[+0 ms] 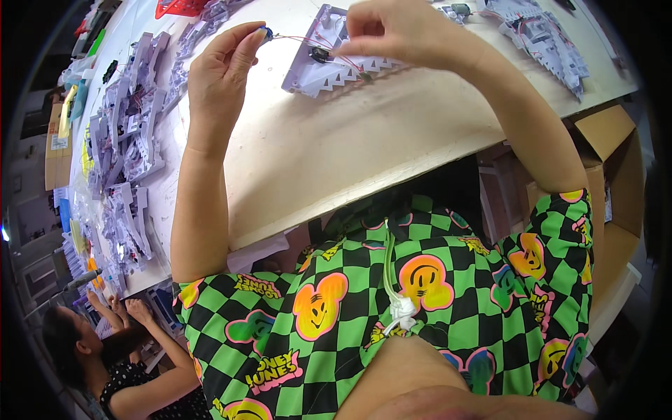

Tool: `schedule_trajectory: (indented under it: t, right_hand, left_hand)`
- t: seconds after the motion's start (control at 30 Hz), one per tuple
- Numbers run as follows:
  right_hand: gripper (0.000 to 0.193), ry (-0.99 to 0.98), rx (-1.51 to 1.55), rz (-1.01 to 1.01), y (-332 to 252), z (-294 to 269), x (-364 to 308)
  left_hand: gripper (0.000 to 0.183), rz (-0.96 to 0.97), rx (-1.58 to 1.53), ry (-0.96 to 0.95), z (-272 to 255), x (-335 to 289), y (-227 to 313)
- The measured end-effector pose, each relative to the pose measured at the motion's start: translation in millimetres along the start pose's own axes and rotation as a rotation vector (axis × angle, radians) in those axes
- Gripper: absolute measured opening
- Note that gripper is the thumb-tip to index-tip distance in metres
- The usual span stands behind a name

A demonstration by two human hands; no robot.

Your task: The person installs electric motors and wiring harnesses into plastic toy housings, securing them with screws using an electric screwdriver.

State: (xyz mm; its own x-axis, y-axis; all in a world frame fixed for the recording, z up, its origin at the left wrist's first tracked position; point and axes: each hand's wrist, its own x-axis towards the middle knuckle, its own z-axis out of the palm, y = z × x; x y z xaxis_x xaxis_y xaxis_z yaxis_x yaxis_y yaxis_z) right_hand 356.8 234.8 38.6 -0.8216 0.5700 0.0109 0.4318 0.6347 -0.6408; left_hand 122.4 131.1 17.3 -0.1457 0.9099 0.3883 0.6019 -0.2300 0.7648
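Observation:
My left hand (222,66) is raised over the table's left part, its thumb and fingertips pinching a small round blue part (268,33). Thin red wires (297,39) run from that part toward my right hand (413,35), which is closed, its fingertips beside the wires; what they grip is too small to make out. Beneath them lies a pale lilac plastic housing (302,78) with a saw-toothed near edge. A small black part (320,54) sits at the housing, just by my right fingertips.
More lilac housings with wiring (129,133) are heaped along the left. Another wired housing (546,49) lies at the far right, near a small motor (460,9). A red basket (180,7) stands far left. An open cardboard box (616,175) is at right; a co-worker (91,350) sits lower left.

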Motion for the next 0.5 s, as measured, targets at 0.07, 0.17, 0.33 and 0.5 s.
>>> schedule_trajectory:
  t: [0.07,0.17,0.33,0.5]
  right_hand:
    - [0.029,-0.026,0.063,0.012,17,25,-3]
    - [0.025,0.199,-0.251,-0.272,29,41,-8]
    - [0.023,0.167,-0.111,-0.148,41,28,-6]
    - [0.019,0.008,0.075,0.136,49,6,-4]
  left_hand:
    - [0.028,-0.031,0.035,-0.010,0,1,3]
    - [0.027,-0.055,-0.010,-0.027,3,4,3]
    - [0.025,-0.097,-0.116,-0.048,4,3,8]
    - [0.032,-0.178,-0.211,-0.110,11,4,10]
